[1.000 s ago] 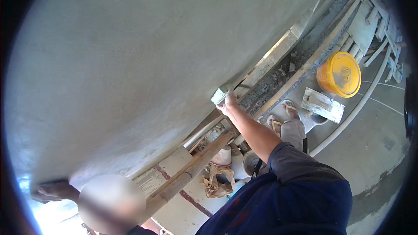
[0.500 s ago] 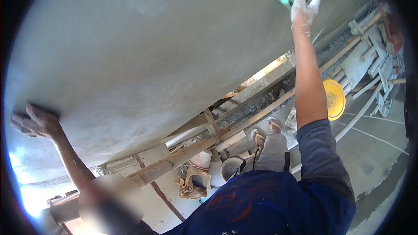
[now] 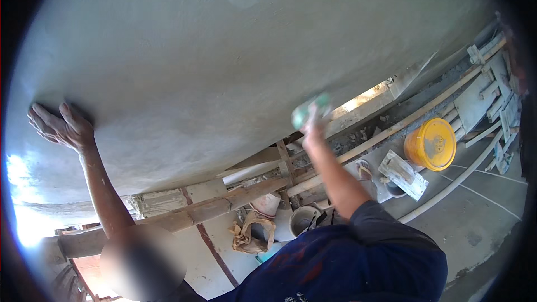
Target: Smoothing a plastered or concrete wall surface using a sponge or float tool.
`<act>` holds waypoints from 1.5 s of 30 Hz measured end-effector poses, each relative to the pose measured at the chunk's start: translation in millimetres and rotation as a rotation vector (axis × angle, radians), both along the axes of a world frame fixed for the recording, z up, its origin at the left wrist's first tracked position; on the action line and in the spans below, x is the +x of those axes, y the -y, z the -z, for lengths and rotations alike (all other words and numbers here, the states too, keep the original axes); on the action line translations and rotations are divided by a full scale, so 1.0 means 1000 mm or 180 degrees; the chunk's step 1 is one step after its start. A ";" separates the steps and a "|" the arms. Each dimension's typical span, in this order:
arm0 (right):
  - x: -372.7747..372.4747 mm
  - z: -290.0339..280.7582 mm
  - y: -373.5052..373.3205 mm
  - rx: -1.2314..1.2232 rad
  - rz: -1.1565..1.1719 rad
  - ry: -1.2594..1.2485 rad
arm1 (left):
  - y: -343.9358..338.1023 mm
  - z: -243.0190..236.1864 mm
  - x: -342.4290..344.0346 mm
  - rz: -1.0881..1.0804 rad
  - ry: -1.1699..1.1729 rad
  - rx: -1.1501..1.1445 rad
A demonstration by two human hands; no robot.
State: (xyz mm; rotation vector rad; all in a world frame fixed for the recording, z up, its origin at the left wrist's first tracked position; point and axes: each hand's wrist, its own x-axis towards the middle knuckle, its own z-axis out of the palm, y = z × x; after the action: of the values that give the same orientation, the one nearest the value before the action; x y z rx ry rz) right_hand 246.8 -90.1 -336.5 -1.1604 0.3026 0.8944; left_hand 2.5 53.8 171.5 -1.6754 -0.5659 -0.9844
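Observation:
A broad grey plastered wall fills the upper part of the view. My left hand lies against it at the far left, fingers outstretched and holding nothing. In my right hand is a mint-green pad, pale along one side and smeared by motion. It is at the wall's lower part, near the middle; whether it touches the surface I cannot tell. The pad's exact kind does not show.
A wooden rail runs below the wall. Beneath it are a bucket, a torn sack and a plaster-smeared board. A yellow bucket stands right, near stacked planks and a long pipe.
My right hand has swept the mint-green pad down and left from the upper right of the wall. My left hand sits slightly higher and further right in view. The board now shows beside the yellow bucket.

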 end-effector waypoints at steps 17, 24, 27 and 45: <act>-0.065 -0.027 -0.011 -0.0080 -0.0115 -0.0991 | 0.008 -0.012 -0.012 0.0037 -0.0233 0.0244; 0.134 -0.123 -0.004 0.0496 0.0932 0.3010 | 0.011 -0.008 -0.014 -0.0042 0.0161 -0.0021; 0.188 -0.268 -0.012 0.0895 0.1218 0.4814 | 0.007 -0.005 -0.005 0.0100 0.0221 -0.0041; 0.091 -0.016 0.000 0.0005 0.0612 0.2263 | 0.011 -0.005 -0.007 -0.0033 0.0118 0.0034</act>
State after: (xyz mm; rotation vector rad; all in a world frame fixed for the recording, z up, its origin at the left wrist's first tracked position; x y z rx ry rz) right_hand 337.4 -90.2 -320.2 -1.3446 -0.1674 0.2760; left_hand -4.8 42.5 176.8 -1.6462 -0.5925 -1.0111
